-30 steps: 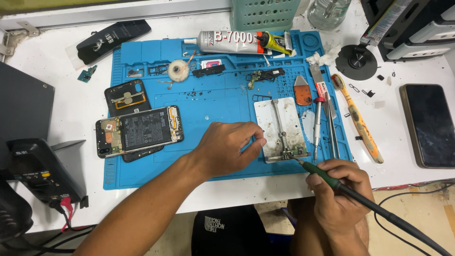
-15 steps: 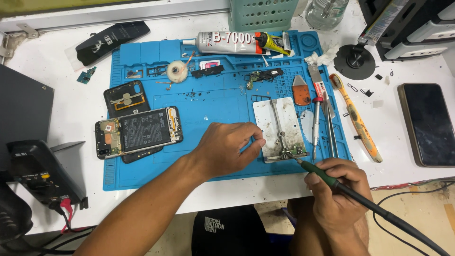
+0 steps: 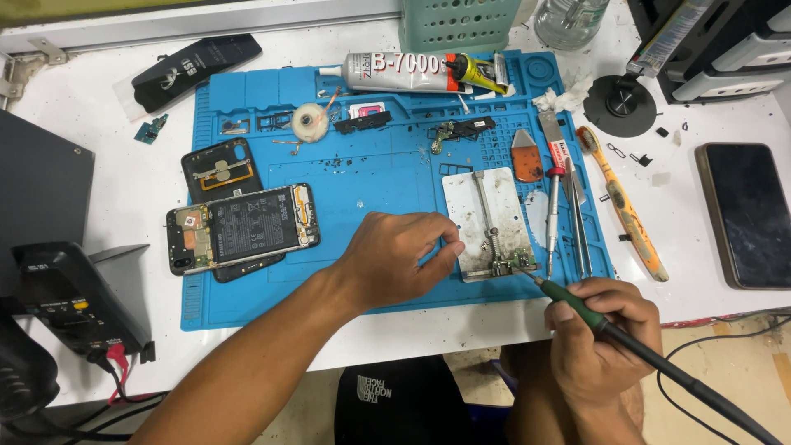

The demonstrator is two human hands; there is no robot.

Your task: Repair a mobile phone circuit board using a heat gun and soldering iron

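The right hand (image 3: 606,346) is closed around a soldering iron (image 3: 577,306), its tip touching the lower right corner of the metal board holder (image 3: 488,221) on the blue mat (image 3: 379,189). The left hand (image 3: 395,257) rests beside the holder with thumb and forefinger pinched together; what they pinch is too small to tell. Left of it lies an opened phone (image 3: 241,226). Right of the holder lie tweezers (image 3: 579,222), a screwdriver (image 3: 554,216) and an orange toothbrush (image 3: 626,206). A glue tube (image 3: 395,71) lies at the far edge, a dark phone (image 3: 748,214) on the white surface (image 3: 124,177)
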